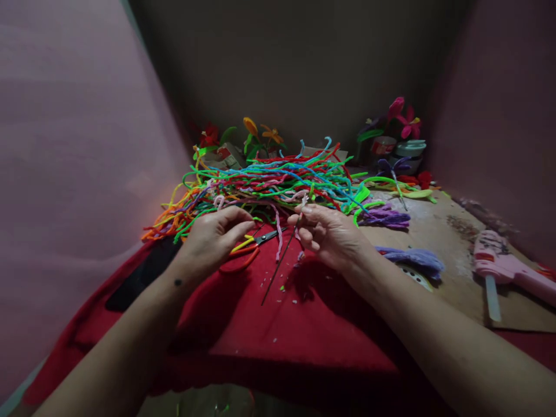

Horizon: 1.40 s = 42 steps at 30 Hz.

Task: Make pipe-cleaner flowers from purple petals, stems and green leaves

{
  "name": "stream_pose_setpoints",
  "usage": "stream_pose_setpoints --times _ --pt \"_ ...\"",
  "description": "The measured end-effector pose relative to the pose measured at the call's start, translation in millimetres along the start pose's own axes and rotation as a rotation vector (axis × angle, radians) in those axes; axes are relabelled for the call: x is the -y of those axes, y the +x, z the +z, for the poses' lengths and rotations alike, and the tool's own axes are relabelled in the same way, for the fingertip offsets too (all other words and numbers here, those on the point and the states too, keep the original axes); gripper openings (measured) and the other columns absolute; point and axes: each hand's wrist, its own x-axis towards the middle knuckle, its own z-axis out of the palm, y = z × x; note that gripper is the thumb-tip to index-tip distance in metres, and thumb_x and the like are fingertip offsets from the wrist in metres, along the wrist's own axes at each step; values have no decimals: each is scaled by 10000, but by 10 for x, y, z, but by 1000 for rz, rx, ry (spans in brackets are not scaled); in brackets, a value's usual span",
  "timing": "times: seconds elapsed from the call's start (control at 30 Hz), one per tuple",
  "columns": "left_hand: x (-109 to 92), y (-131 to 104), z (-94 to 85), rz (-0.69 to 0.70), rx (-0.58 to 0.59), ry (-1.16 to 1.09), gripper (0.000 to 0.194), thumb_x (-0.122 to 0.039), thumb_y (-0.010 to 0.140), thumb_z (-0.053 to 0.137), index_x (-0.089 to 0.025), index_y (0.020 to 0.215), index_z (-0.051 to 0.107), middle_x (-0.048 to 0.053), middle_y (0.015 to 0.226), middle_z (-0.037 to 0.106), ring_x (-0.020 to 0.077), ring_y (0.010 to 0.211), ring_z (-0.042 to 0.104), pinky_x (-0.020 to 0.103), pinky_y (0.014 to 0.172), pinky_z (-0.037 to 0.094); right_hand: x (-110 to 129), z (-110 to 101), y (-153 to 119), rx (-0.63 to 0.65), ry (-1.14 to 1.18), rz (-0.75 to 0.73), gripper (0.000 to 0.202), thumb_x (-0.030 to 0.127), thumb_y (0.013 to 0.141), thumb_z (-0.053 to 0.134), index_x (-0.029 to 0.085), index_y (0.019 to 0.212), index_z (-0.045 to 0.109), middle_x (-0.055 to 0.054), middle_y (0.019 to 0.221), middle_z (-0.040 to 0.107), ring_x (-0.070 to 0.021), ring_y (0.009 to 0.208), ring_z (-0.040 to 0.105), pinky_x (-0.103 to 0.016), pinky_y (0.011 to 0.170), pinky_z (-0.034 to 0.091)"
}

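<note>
My right hand [328, 231] pinches a thin dark stem [281, 260] near its top between thumb and fingers. The stem slants down to the left, and a small whitish-pink tuft [304, 200] stands at its upper end. To the left, my left hand [217, 234] has its thumb and forefinger pressed together; whether anything small is between them is hidden. A curled pale pink pipe cleaner [219, 201] shows just behind that hand. Between the hands, scissors [247, 250] with orange and yellow handles lie on the red cloth [304, 336]. Little scraps are scattered below the stem.
A heap of multicoloured pipe cleaners [269, 179] spreads behind both hands. Purple bundles [382, 216] and a pink glue gun [499, 260] lie on cardboard [460, 307] at right. Fuzzy flowers [408, 123] stand at the back. A dark flat object [141, 278] lies left.
</note>
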Motion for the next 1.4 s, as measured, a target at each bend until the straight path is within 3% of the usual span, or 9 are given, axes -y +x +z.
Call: stream_pose_setpoints --times 0.07,0.17,0.3,0.43,0.7,0.9,1.07,1.2,1.4 --pt "210 -24 -110 30 120 232 257 -392 764 510 -167 814 622 26 757 623 154 683 551 254 637 420 10 6 -10 -11 5 57 62 181 695 585 133 687 623 -17 599 660 -39 343 417 -165 305 244" --pt "468 -49 -112 101 283 578 231 -337 775 474 -163 848 608 67 827 619 193 758 553 292 687 418 9 9 -25 -5 -7 133 81 160 679 586 120 706 650 2 554 626 -44 351 444 -159 296 268" --pt "589 -19 42 179 310 765 237 -222 809 374 -171 898 587 98 872 608 203 799 550 296 696 405 -16 2 -35 43 -65 162 122 114 643 596 105 738 672 -12 574 641 -51 367 463 -161 297 295" --pt "556 21 72 178 322 888 204 -137 760 375 -161 800 573 118 810 609 213 741 554 310 647 385 -43 -18 -23 50 -124 177 143 134 651 617 100 774 681 -27 600 667 -40 341 433 -157 283 263" --pt "535 -194 -170 77 256 912 181 -271 827 353 -196 807 517 93 808 616 216 676 566 286 524 353 -55 -22 -22 12 -110 208 145 143 664 639 93 788 696 -29 578 661 -38 374 442 -156 344 313" --pt "504 -335 -183 248 356 984 203 -105 787 360 -165 746 550 124 760 597 247 705 549 356 664 396 -53 -11 -24 -32 -97 208 159 92 648 588 87 769 691 -36 575 660 -45 386 440 -168 357 316" --pt "337 -326 -241 264 224 1206 253 -107 816 318 -152 812 567 152 869 604 306 834 540 409 700 368 -46 -37 -4 12 -99 172 174 93 626 608 87 778 693 -31 585 669 -37 376 426 -168 352 297" --pt "206 -312 -378 209 212 1310 243 -89 822 294 -143 823 531 165 912 598 322 873 527 419 691 353 -38 -24 -8 4 -99 157 157 96 613 621 80 756 685 -30 560 664 -33 360 412 -168 342 278" --pt "166 -372 -470 138 209 1126 137 -76 766 370 -165 761 474 97 780 547 232 667 522 345 611 330 -31 -13 -23 18 -87 196 126 96 606 621 91 725 660 -36 572 670 -35 363 416 -160 330 264"
